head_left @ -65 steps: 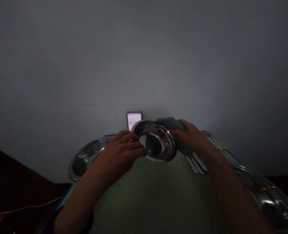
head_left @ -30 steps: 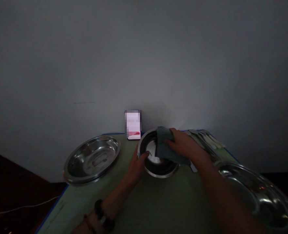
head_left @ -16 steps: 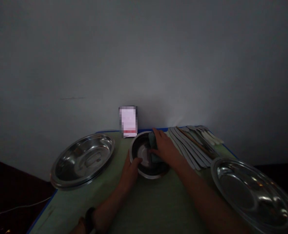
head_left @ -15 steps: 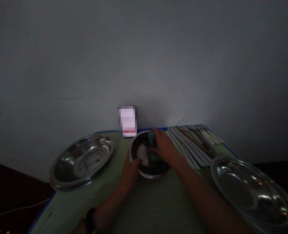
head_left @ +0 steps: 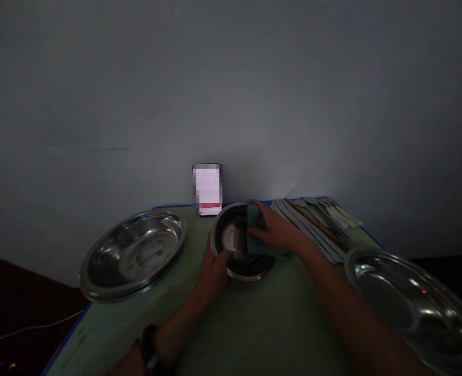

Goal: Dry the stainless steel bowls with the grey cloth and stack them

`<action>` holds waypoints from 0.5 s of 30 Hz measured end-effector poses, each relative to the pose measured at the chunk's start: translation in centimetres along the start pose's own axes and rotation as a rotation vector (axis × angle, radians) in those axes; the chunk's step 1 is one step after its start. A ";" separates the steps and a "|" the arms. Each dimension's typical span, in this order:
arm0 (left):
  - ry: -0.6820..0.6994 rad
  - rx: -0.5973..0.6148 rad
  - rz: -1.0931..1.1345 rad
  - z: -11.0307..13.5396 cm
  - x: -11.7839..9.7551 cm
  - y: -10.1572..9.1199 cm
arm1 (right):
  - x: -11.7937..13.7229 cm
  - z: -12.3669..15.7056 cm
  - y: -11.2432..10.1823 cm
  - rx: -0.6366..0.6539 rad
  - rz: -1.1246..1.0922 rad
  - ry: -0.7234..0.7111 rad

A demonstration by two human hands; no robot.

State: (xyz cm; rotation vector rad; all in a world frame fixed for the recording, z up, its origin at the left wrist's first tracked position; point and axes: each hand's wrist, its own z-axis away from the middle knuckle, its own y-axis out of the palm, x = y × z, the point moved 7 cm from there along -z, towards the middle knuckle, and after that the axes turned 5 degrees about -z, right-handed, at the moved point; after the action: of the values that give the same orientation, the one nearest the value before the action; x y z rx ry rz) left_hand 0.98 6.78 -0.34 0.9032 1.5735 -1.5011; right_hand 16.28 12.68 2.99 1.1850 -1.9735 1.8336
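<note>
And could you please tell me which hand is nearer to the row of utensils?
The right hand: holding the cloth at the bowl, it is just left of the utensils. The left hand is farther, gripping the bowl's opposite side.

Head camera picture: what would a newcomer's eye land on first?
Probably the glowing phone, upright near the grey wall. Nearer and slightly right, the left hand holds a metal bowl and the right hand a cloth against it. A large metal basin sits at left, a second basin at right.

Left grip (head_left: 214, 266) curled, thumb uppermost, right grip (head_left: 273, 228) curled farther forward, forearms (head_left: 328, 282) aslant inward
</note>
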 end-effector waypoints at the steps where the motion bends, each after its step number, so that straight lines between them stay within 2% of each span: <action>1: 0.009 0.002 0.014 0.0 -0.1 0.0 | 0.3 0.1 -0.5 -0.026 0.010 0.028; 3: 0.043 0.003 0.072 0.1 -0.4 0.1 | 0.8 0.2 -1.8 -0.146 0.003 0.084; 5: 0.064 0.001 0.132 0.1 -0.5 0.2 | 1.2 0.4 -3.4 -0.319 -0.042 0.125; 9: 0.072 0.009 0.232 0.1 -0.2 0.4 | 1.4 0.8 -5.3 -0.594 -0.149 0.105; 15: 0.060 0.021 0.318 0.0 0.1 0.6 | 2.4 0.7 -4.9 -0.692 -0.104 -0.159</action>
State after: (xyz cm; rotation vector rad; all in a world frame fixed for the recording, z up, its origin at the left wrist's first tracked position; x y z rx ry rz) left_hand 1.50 6.85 -0.67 1.1595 1.3806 -1.2774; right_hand 18.16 11.55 7.98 1.1797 -2.2877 0.8854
